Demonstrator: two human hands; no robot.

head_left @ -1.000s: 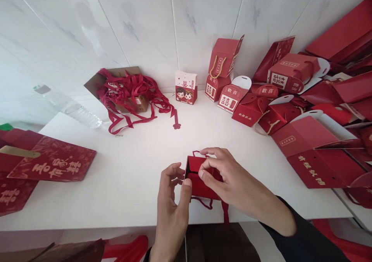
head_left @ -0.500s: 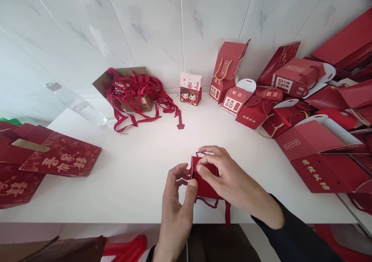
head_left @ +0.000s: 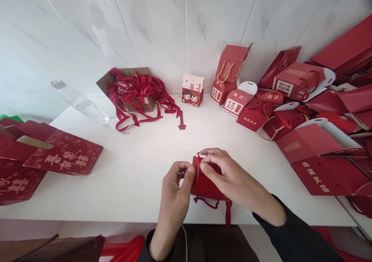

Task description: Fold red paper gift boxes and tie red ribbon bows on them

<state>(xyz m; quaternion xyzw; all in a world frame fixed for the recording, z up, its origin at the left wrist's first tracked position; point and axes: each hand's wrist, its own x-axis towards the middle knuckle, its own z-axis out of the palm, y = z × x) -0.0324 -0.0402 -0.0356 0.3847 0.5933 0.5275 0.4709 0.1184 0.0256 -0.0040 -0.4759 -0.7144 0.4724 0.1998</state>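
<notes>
Red card box (head_left: 207,186), left hand (head_left: 175,190) pinching curved flap (head_left: 196,177), right hand (head_left: 231,177) curled, grip unclear

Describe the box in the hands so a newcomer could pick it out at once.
On the white table, go to the middle of the front edge, where the left hand and right hand meet at a small red box. Unlike the boxes heaped on the right, it is being handled, with a red cord and ribbon showing at its near side.

Open bench (head_left: 133,177) lies between the packages (head_left: 65,153) at left and the held box (head_left: 205,186); piled boxes (head_left: 315,175) block the right.
</notes>
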